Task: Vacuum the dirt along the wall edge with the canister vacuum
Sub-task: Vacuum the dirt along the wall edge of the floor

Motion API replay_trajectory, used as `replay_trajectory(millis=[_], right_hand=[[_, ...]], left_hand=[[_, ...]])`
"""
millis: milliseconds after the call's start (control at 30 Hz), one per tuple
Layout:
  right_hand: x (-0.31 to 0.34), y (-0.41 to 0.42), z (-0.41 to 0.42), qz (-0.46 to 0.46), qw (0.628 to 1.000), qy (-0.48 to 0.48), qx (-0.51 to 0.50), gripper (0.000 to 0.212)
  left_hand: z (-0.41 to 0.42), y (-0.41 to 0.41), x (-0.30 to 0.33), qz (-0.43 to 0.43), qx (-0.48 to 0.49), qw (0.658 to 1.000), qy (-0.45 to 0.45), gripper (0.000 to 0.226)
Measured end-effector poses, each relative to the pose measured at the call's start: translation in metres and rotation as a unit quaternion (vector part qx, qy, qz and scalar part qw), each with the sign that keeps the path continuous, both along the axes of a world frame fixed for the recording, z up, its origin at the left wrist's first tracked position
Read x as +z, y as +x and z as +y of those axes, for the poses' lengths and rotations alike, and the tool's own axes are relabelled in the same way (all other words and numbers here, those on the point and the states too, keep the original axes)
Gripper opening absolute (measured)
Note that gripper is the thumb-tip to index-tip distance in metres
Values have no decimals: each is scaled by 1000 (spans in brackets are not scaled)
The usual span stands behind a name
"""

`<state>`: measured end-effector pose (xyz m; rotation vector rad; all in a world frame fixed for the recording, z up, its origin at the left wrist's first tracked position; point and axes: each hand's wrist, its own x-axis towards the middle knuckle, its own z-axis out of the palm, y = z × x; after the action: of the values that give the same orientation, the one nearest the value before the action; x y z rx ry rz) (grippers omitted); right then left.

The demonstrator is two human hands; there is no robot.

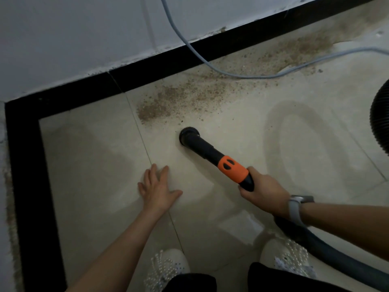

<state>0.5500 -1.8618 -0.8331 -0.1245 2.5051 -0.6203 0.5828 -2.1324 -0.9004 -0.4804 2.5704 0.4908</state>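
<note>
Item: right hand (263, 189) gripped vacuum wand (212, 154), round nozzle (188, 134) on floor tile just short of the dirt (210, 89) banding the black skirting (160, 62), apparently mostly unvacuumed; left hand (156, 186) lay flat, fingers spread.

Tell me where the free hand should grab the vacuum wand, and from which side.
Grip the orange collar, coming from the wand's left. The right hand already holds the rear end, the brush nozzle sits on the floor, and the left hand rests flat on that side.
</note>
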Motion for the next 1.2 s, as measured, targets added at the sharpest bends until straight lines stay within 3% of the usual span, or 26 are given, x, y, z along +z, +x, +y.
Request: replay_trajectory(millis=[333,567,800,1200], right_hand=[[-4,-42,-92,33,994,-48,89,37],[3,-75,-111,29,996,-81,23,33],[-4,-36,-85,-4,996,-82,-16,34],[-9,-42,-104,7,995,-91,27,25]], left_hand=[[-26,-6,0,-26,59,998,-17,101],[-48,-19,0,-77,67,994,-21,117],[-49,-19,-4,-88,62,994,-18,121],[-46,-20,-6,-94,65,993,-23,123]])
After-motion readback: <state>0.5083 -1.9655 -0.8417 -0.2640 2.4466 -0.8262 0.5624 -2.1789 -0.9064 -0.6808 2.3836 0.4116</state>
